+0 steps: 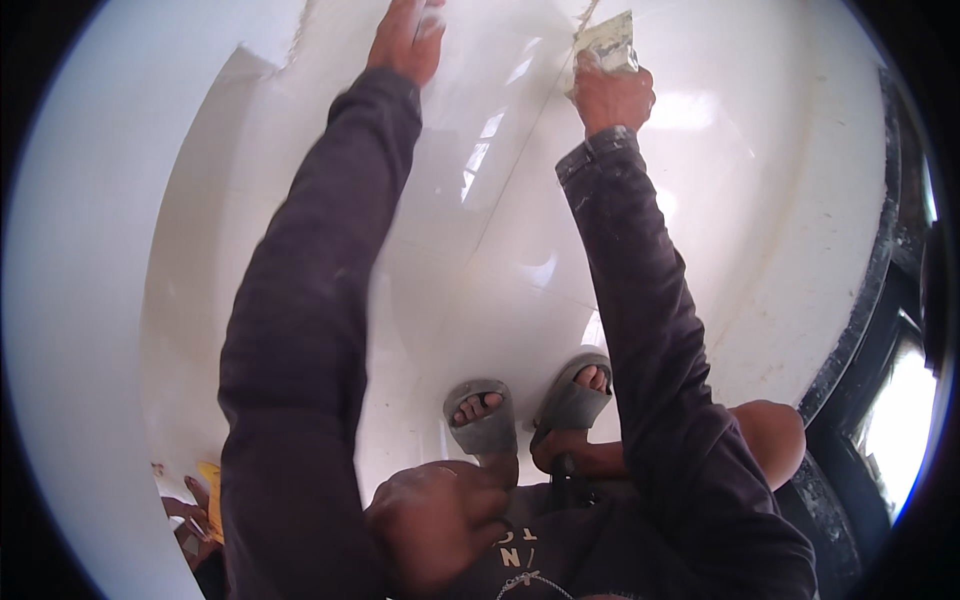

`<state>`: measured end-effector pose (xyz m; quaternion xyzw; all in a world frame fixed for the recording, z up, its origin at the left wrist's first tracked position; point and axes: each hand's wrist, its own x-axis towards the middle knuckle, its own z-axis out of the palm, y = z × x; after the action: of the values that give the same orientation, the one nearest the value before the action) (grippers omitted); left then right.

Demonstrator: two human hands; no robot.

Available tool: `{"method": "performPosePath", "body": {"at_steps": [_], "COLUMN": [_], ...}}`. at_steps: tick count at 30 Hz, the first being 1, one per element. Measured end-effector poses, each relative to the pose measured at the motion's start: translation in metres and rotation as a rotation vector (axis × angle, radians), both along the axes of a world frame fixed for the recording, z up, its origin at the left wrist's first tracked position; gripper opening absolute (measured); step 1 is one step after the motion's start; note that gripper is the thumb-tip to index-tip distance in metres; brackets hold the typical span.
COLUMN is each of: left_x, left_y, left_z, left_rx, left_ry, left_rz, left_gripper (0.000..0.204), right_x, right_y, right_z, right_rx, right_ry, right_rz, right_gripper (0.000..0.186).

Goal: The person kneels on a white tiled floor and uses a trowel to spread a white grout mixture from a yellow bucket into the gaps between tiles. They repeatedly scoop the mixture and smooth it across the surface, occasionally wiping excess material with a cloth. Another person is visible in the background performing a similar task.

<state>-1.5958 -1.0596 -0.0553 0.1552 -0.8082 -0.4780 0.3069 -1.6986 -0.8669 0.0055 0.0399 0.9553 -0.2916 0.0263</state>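
Observation:
My right hand (612, 98) is closed around a putty knife (612, 40), its wide blade smeared with pale filler and tilted up and away from me. Higher and to the left, my left hand (404, 45) reaches to the top edge of the view. Its fingers curl at a whitish thing (431, 20), which is blurred and partly cut off, so I cannot make out its kind. Both arms stretch forward in dark sleeves, and the right cuff bears white smears.
Glossy white floor tiles (500, 270) lie below, with my sandalled feet (482, 415) on them. Pale walls rise on the left (80, 260) and right (810, 240). A dark frame (850, 400) edges the right side. Someone's hand (190, 520) shows beside a yellow item (212, 495) at lower left.

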Motion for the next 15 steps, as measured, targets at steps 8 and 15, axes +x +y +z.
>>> {"method": "performPosePath", "body": {"at_steps": [8, 15], "left_x": [0.294, 0.316], "left_y": [0.109, 0.120], "left_z": [0.018, 0.021], "left_rx": [-0.479, -0.493], "left_ry": [-0.325, -0.455], "left_rz": [0.451, 0.403], "left_gripper": [0.041, 0.054], "right_x": [0.072, 0.141], "right_y": [0.024, 0.043], "right_z": [0.015, 0.021], "right_rx": [0.116, 0.098], "right_ry": [-0.010, -0.095], "right_rz": [0.064, 0.110], "right_gripper": [0.055, 0.055]}}
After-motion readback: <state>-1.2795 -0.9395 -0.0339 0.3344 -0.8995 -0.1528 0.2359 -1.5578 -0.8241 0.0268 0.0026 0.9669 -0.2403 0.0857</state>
